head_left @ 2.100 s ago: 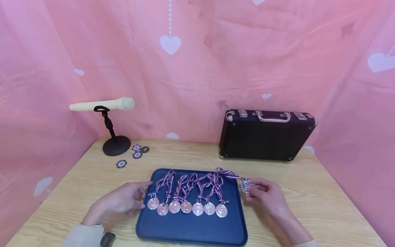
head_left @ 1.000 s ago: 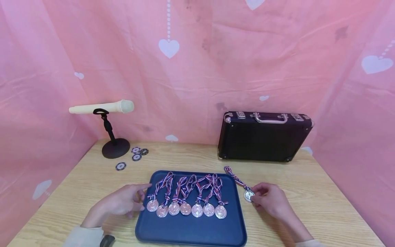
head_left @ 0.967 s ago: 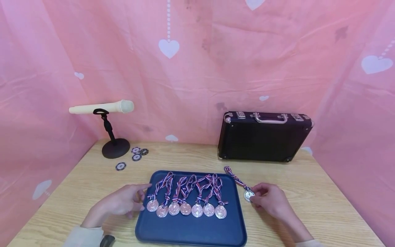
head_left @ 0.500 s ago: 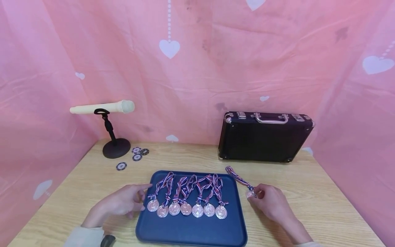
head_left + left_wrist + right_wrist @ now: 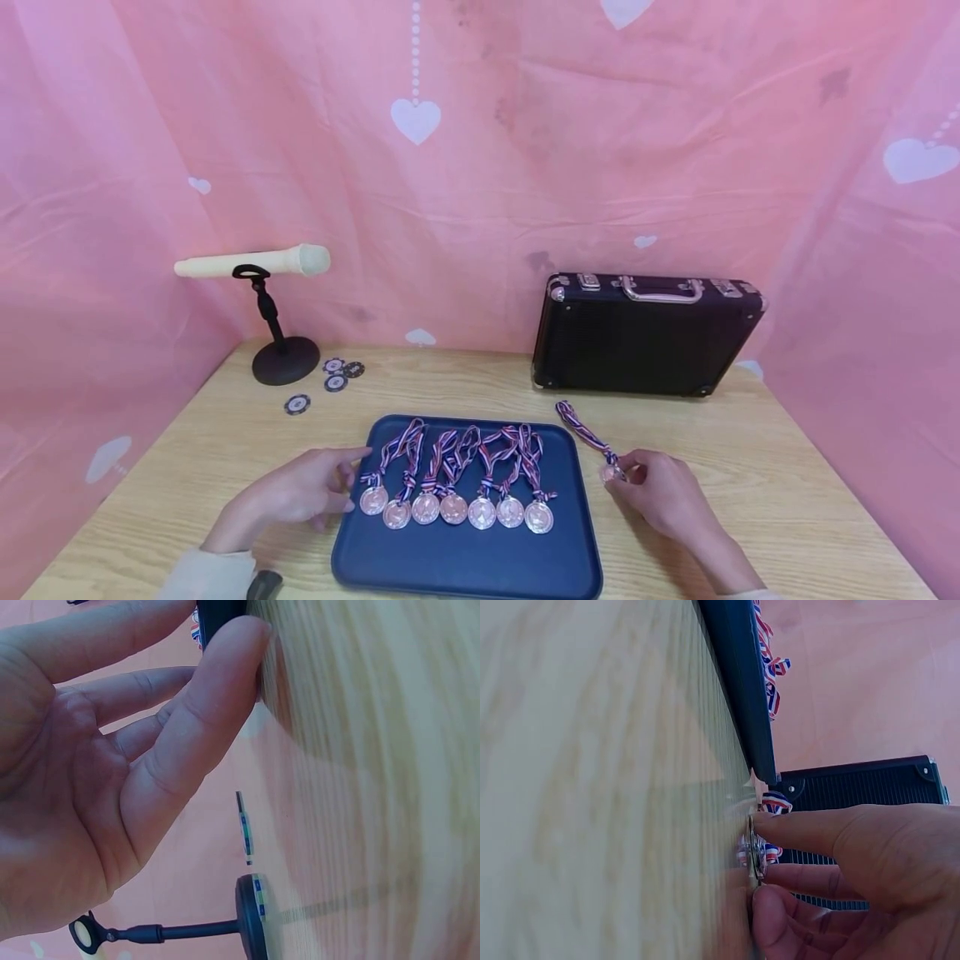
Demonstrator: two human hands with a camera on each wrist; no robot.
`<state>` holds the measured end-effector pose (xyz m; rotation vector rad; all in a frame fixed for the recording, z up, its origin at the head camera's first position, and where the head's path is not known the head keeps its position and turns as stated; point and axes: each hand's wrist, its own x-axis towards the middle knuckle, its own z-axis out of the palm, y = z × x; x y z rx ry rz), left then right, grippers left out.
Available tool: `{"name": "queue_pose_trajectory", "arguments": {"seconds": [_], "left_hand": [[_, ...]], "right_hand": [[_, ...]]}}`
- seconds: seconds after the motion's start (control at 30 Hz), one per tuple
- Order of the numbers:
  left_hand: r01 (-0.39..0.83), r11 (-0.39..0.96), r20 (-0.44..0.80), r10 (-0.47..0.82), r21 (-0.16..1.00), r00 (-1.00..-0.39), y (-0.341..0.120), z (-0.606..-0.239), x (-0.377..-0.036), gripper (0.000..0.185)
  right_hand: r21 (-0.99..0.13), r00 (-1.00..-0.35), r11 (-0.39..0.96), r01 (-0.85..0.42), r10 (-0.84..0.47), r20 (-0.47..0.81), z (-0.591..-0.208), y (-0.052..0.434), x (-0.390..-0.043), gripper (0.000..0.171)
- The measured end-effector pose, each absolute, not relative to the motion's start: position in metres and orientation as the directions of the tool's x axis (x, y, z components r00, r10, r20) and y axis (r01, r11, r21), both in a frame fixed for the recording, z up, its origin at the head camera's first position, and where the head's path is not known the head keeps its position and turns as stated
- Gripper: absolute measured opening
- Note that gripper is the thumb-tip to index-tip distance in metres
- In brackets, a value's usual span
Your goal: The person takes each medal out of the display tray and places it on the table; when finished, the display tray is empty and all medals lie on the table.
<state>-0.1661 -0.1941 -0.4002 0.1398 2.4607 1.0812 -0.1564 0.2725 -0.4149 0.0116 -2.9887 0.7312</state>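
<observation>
A dark blue tray (image 5: 465, 562) lies on the wooden table, bearing a row of several silvery medals (image 5: 453, 507) with striped red, white and blue ribbons. Right of it, my right hand (image 5: 667, 497) pinches the rim of a single medal (image 5: 612, 472) lying on the table. Its ribbon (image 5: 582, 427) stretches away toward the back left. In the right wrist view, thumb and fingers are at the edge of that medal (image 5: 757, 847). My left hand (image 5: 303, 490) is at the tray's left edge, fingers loosely bent; the left wrist view shows the thumb (image 5: 202, 712) by the tray's side.
A black briefcase (image 5: 645, 346) with a metal handle stands at the back right. At the back left is a white microphone (image 5: 255, 262) on a black stand (image 5: 285, 361). Several poker chips (image 5: 335, 382) lie near its base. A pink curtain (image 5: 480, 208) hangs behind.
The right hand has shifted the single medal rightward and slightly nearer; its ribbon has slid off the tray's corner onto the table. The left hand and the medals on the tray stay put.
</observation>
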Motion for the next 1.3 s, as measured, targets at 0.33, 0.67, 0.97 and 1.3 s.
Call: {"name": "queue_pose_trajectory", "arguments": {"seconds": [0.33,0.67,0.97,1.3], "left_hand": [[-0.082,0.689,-0.358,0.269,0.720,-0.894,-0.195,-0.400,-0.167,0.073],[-0.053,0.670,-0.335,0.300,0.740,-0.893,-0.197,-0.400,-0.168,0.074],[-0.060,0.674,-0.351,0.304,0.736,-0.886,-0.195,-0.400,-0.170,0.073],[-0.045,0.661,-0.335,0.319,0.749,-0.886,-0.198,-0.400,-0.166,0.074]], "right_hand": [[-0.495,-0.998,0.869,0.010,0.039,0.048,-0.406,0.264,-0.153,0.034],[-0.687,-0.996,0.727,0.016,-0.047,-0.072,-0.394,0.208,-0.132,0.025],[-0.643,-0.990,0.765,0.030,-0.065,-0.124,-0.400,0.188,-0.126,0.029],[-0.492,-0.993,0.871,-0.012,-0.068,-0.096,-0.403,0.176,-0.130,0.036]]}}
